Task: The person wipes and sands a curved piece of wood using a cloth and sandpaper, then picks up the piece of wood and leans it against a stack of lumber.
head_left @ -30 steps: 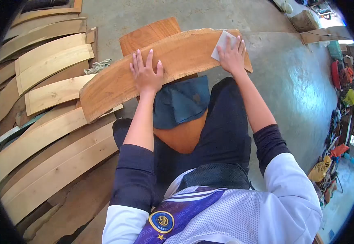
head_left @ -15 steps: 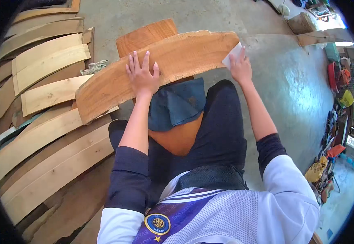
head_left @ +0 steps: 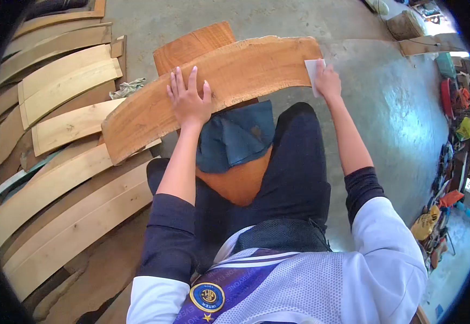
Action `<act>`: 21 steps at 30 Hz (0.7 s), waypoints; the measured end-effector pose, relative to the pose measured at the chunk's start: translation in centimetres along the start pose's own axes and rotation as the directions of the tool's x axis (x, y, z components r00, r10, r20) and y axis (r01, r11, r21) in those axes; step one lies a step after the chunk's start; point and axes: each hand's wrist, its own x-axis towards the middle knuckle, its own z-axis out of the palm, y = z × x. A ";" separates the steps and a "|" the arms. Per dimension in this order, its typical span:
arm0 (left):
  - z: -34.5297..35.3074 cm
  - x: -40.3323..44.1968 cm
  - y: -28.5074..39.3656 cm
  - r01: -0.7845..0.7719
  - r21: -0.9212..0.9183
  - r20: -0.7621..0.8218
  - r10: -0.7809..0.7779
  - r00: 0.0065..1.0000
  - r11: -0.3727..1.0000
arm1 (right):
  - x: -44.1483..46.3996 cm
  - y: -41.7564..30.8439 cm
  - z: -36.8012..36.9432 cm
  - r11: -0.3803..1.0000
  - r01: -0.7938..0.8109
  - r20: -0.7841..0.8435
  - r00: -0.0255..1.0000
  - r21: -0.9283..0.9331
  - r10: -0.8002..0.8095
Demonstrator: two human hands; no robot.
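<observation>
A long wooden plank (head_left: 245,73) with rough, bark-like edges lies across a wooden support (head_left: 194,46) in front of me. My left hand (head_left: 190,102) rests flat on the plank's face left of its middle, fingers spread, the fingertips pointing away from me. My right hand (head_left: 327,82) is at the plank's right end, its fingers closed on a whitish sheet of sandpaper (head_left: 312,75). The sheet stands against the end edge of the plank; its gritty side is not visible. Below the plank, a dark blue cloth (head_left: 235,135) drapes over an orange-brown wooden seat (head_left: 237,186) between my legs.
Many curved boards (head_left: 72,121) lie spread over the floor at my left. A crumpled rag (head_left: 128,88) lies beside them. Along the right wall are a red basin (head_left: 447,97), a yellow bag (head_left: 425,222) and other clutter. A log (head_left: 406,26) stands at the far right.
My right hand has moved slightly right with the sandpaper, from over the plank's right corner to its end edge. My left hand stays in place on the plank.
</observation>
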 end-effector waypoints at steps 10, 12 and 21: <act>0.1 0.1 0.1 0.002 0.021 0.014 -0.003 1.000 1.000 | 6.9 -2.1 2.4 0.993 0.113 0.091 0.989 0.027 -0.115; 0.1 0.0 0.1 0.006 0.012 0.023 -0.006 1.000 1.000 | 3.3 -1.5 0.0 0.995 0.100 0.122 0.987 0.027 -0.102; 0.6 0.2 -0.1 -0.021 0.035 0.005 0.021 1.000 0.999 | 2.2 -3.1 -1.7 0.998 0.035 0.147 0.988 0.043 -0.041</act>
